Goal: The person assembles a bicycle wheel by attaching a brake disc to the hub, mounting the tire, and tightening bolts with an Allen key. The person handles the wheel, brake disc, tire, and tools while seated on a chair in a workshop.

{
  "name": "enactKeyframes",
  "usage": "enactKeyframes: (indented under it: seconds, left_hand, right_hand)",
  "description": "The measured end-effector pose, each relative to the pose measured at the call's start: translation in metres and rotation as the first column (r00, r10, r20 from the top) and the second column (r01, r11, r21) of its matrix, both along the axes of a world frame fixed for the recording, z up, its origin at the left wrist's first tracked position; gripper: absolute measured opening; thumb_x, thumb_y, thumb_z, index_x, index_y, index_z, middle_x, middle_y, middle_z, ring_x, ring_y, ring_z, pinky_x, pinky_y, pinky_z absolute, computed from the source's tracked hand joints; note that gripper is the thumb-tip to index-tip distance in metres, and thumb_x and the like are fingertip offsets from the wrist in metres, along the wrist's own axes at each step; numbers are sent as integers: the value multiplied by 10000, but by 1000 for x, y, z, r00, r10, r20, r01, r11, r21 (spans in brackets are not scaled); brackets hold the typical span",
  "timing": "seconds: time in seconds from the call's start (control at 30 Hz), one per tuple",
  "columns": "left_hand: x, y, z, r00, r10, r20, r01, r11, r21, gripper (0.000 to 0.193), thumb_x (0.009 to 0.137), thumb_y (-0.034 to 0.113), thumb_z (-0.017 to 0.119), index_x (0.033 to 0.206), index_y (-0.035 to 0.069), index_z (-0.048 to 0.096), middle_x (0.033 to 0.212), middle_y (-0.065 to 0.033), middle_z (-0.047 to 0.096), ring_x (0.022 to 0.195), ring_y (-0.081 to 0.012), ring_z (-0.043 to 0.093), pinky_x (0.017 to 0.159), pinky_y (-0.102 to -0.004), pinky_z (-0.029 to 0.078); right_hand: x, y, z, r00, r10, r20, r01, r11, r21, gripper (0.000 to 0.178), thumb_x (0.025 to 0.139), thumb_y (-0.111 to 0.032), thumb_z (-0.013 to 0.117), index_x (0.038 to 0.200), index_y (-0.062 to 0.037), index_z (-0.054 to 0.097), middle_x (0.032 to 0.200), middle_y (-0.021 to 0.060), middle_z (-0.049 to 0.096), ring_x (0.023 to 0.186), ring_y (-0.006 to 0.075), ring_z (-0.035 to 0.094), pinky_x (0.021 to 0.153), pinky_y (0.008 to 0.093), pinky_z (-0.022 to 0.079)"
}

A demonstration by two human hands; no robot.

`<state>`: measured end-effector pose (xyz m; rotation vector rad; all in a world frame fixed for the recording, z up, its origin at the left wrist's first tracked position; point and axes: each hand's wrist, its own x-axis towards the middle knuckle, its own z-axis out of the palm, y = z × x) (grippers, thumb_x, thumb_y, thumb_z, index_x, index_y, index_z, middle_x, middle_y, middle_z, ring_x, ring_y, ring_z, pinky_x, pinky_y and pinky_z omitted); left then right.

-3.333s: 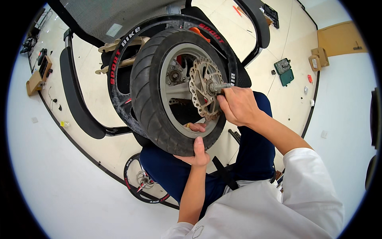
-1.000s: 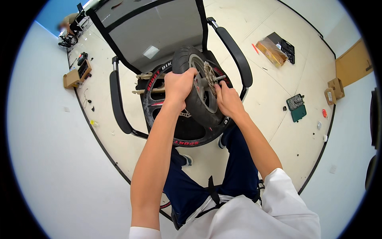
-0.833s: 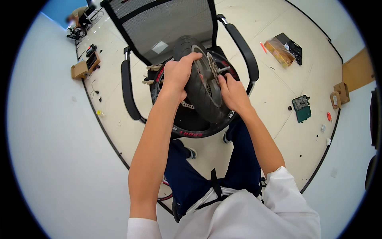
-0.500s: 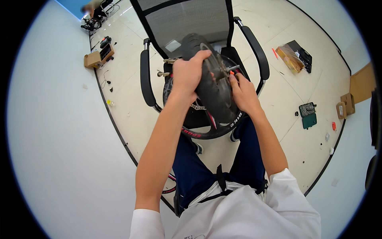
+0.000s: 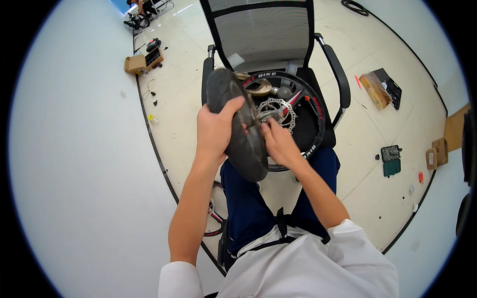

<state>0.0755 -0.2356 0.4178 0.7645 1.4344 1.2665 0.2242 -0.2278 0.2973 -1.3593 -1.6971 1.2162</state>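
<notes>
Head view: tyre (image 5: 247, 154) perhaps covers some rim lettering (image 5: 267, 74).

Matt rubber-look tyre (image 5: 251, 155), smooth metal disc (image 5: 291, 120), mesh chair bk (image 5: 268, 37), glossy tile flr (image 5: 355, 203), cardbd box (image 5: 135, 64)

The tyred wheel (image 5: 248, 153) is between the left hand (image 5: 212, 130) and the right hand (image 5: 279, 143), overlapping the left part of the spoked wheel (image 5: 319, 107) on the seat (image 5: 304, 124), with the backrest (image 5: 263, 37) behind. On the floor (image 5: 367, 184), an open carton (image 5: 135, 64) lies far left; right of the chair sit an open case (image 5: 391, 167) and, beyond it, 2 small boxes (image 5: 440, 150).
</notes>
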Motion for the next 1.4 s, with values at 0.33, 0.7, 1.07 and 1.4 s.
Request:
enactKeyframes:
  seconds: [0.33, 0.7, 1.07, 1.4]
  left_hand:
    - [-54, 41, -90, 985, 97, 141, -74, 984, -162, 261, 833, 204, 721, 777, -40, 648, 677, -96, 642, 512, -192, 604, 491, -340, 500]
    - [-61, 87, -110, 997, 83, -10, -83, 967, -242, 374, 816, 263, 723, 768, -102, 657, 718, -133, 667, 563, -227, 649, 523, -351, 515]
    - [-49, 105, -110, 992, 74, -102, -102, 946, -306, 314, 845, 194, 671, 839, -114, 614, 692, -156, 636, 499, -246, 625, 444, -357, 520]
    - [4, 118, -98, 990, 34, -139, -69, 964, -257, 313, 843, 206, 680, 866, -98, 608, 679, -143, 631, 493, -247, 625, 450, -356, 514]
  right_hand:
    - [-50, 34, -100, 991, 71, 109, -63, 995, -76, 461, 1041, -376, 359, 1053, 45, 546, 937, 364, 623, 943, 539, 575, 835, 585, 428]
    - [-52, 61, -114, 995, 46, 84, -47, 999, 15, 420, 1034, -324, 422, 988, 75, 547, 854, 379, 608, 859, 552, 575, 769, 586, 437]
    - [-42, 79, -128, 990, 106, 91, -110, 993, 50, 368, 1035, -259, 427, 1030, 93, 535, 749, 353, 592, 769, 531, 576, 716, 570, 433]
    - [0, 95, -126, 997, 71, 36, -73, 994, 77, 342, 1028, -262, 437, 970, 64, 523, 767, 350, 605, 787, 532, 587, 730, 580, 445]
